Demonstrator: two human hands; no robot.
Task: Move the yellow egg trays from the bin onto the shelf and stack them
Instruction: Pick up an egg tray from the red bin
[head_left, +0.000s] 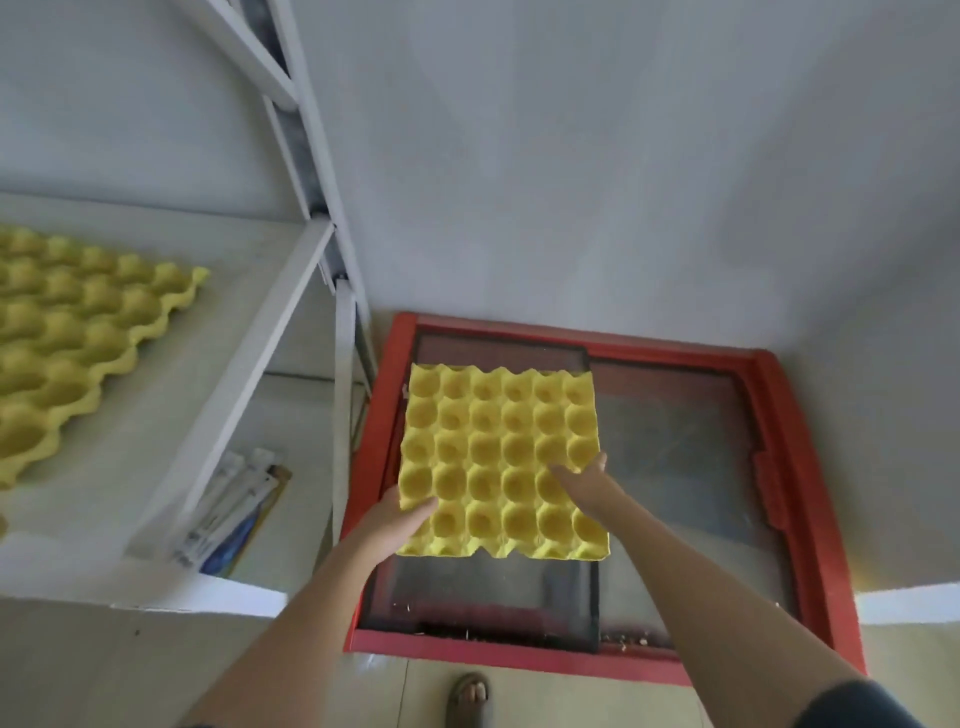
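Yellow bumpy egg tray (501, 457) is held over the red plastic bin (769, 410) by both hands, left hand (397, 519) and right hand (584, 480) gripping it; next, I think, it goes onto the white shelf (171, 374) stack (67, 332).

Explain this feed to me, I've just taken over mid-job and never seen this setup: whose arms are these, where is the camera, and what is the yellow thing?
There is no machine here. The one picture comes from a wide-angle camera worn on a person's head, looking forward and down, so the two bare arms are the wearer's own. The left hand and the right hand grip a yellow egg tray by its near corners, thumbs on top, holding it over a red bin on the floor. The part of the bin that shows holds no other tray. To the left is a white shelf on which another yellow tray already lies; whether it is one tray or several stacked I cannot tell. Some long packets lie on the level below. A sandalled foot shows at the bottom edge.
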